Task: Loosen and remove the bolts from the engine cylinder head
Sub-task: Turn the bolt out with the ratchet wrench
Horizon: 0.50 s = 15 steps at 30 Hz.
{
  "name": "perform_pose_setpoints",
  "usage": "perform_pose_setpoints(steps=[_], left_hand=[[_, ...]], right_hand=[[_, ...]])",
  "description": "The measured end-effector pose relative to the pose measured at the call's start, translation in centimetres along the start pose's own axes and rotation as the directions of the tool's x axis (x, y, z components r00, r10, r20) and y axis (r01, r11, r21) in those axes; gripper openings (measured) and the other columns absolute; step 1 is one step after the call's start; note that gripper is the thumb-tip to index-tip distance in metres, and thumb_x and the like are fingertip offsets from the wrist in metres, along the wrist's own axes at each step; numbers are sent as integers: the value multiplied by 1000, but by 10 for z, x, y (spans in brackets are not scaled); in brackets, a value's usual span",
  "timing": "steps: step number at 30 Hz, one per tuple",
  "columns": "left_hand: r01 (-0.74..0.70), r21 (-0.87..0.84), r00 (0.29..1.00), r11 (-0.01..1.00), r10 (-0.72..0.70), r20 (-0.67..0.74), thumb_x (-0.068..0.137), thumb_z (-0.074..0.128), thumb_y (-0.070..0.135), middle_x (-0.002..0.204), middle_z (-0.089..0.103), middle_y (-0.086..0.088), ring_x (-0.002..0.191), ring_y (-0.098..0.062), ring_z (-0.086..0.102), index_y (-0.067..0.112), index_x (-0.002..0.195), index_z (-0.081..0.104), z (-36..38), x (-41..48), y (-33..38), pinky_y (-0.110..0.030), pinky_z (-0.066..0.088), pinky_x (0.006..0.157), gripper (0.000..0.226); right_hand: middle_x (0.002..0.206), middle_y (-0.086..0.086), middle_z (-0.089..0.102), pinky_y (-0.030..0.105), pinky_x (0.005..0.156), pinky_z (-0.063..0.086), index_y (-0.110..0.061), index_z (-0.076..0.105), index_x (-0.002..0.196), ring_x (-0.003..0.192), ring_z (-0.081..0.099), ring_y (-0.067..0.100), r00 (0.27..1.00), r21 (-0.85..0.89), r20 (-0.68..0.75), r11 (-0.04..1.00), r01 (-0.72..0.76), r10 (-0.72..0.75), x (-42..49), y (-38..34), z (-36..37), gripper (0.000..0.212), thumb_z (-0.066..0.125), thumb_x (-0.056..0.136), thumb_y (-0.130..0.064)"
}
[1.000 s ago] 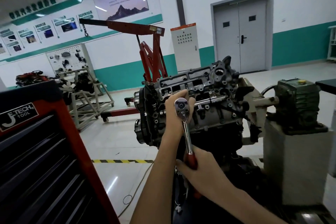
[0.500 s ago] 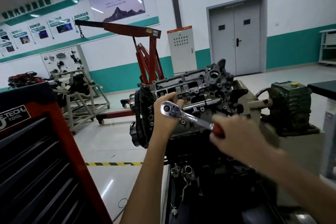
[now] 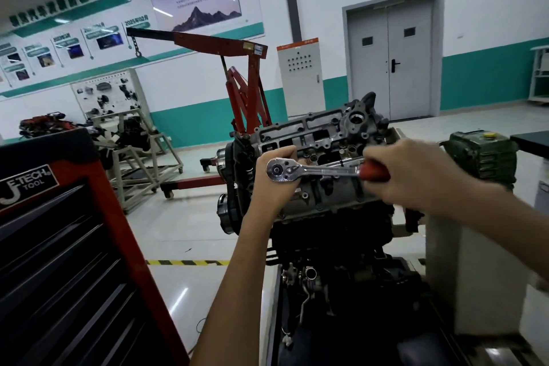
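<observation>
Chrome ratchet [image 3: 315,171] lies level across the near face of the cylinder head [image 3: 323,134], drive end at the head's left end, red grip out toward its right. The cylinder head sits tilted toward me on top of the engine block [image 3: 332,235], so its bolt holes face me and I can work them straight on.

Left hand [image 3: 274,187]: forearm rises from below the cylinder head, wrist bent back, palm behind the ratchet's round end. Fingers [image 3: 286,152] curl over the top of that end and clasp it. My reason, as I judge it, is to press the socket square onto the bolt so it does not ride off under load. Socket and bolt are hidden behind this hand, so I cannot see how far out the bolt is.

Right hand [image 3: 416,175]: arm enters from the right of the cylinder head, forearm nearly level, back of hand toward me. Fingers [image 3: 375,158] are wrapped round the red grip, far out on the lever for the most leverage. The hand is slightly blurred and the thumb position is unclear.

Judgement: mid-stroke on one bolt at the cylinder head's left end, loosening it and not yet lifting it out.

Red tool cabinet [image 3: 59,246] stands well left of the cylinder head, with a red engine hoist [image 3: 246,83] behind it.
</observation>
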<state>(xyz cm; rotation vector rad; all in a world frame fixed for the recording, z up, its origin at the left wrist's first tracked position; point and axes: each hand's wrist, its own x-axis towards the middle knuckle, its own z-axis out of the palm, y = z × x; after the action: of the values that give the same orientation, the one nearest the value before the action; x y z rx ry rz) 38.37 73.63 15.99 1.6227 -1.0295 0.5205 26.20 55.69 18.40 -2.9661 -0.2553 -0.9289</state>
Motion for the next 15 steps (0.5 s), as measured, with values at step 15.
perform_pose_setpoints(steps=[15], left_hand=[[40,52,996,998,-36,-77,81,59,-7,48,30,11,50,-3,26,22,55,26,5,-2,-15,-20,24,52,51]], right_hand=[[51,-2,52,26,43,45,-19,42,60,44,58,20,935,751,313,559,-351,167,-35,-92,89,24,62,73,-15]])
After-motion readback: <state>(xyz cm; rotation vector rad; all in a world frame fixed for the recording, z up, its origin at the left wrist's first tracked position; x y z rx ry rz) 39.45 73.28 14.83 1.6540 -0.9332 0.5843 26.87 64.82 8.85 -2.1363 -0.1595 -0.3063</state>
